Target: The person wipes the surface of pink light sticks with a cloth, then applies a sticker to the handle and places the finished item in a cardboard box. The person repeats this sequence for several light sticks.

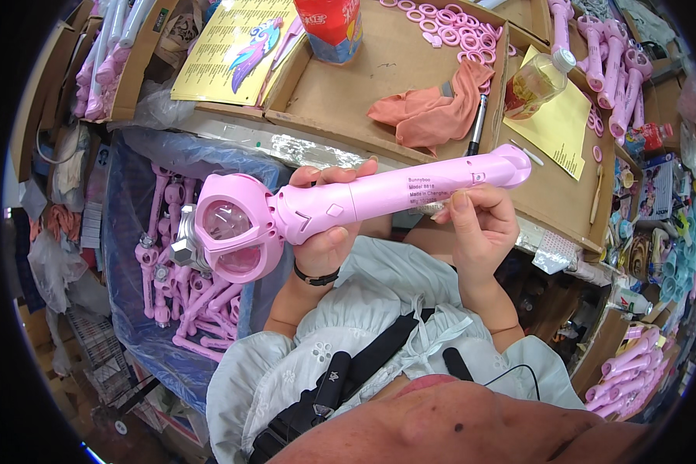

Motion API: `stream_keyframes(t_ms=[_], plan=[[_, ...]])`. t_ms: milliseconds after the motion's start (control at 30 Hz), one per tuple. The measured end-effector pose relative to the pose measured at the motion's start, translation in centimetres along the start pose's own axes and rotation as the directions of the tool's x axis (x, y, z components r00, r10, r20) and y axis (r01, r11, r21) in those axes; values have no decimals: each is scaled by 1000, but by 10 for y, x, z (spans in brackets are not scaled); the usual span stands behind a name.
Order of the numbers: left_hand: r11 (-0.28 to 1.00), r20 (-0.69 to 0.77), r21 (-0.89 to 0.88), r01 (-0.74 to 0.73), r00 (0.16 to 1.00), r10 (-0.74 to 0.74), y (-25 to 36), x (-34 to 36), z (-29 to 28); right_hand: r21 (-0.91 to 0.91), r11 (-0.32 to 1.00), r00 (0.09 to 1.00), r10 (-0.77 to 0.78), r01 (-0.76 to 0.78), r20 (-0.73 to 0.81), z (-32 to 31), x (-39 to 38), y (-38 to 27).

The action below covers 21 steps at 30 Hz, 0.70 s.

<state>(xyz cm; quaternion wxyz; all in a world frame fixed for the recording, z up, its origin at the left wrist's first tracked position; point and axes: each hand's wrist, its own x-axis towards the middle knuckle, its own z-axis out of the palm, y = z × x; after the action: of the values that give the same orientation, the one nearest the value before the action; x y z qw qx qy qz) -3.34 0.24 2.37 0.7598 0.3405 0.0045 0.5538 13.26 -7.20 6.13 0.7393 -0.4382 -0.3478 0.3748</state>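
The left hand [325,243] grips the neck of a pink wand [387,197] held above the lap, while the right hand [483,224] pinches thumb to forefinger beside the printed handle; whether it holds anything thin, I cannot tell. The step in hand looks like fine work or checking at that handle, and the next move seems to call for a steady left grip and light right fingertips. Left of the wand, a blue-lined bin [124,271] holds similar pink pieces [209,309]. Beyond the wand, a cardboard tray [348,93] contains an orange cloth [429,112], a red cup [331,23] and pink rings [472,32].
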Motion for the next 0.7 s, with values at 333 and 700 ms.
stream_keyframes(t_ms=[333,700], plan=[[1000,18,16,-17,1000,17,1,1,0,5,1000,1000,-13,13,-5,0,-1,4],[893,236,377,-245,958,163,5,1,-3,-321,941,993,-118,104,-23,6,10,29]])
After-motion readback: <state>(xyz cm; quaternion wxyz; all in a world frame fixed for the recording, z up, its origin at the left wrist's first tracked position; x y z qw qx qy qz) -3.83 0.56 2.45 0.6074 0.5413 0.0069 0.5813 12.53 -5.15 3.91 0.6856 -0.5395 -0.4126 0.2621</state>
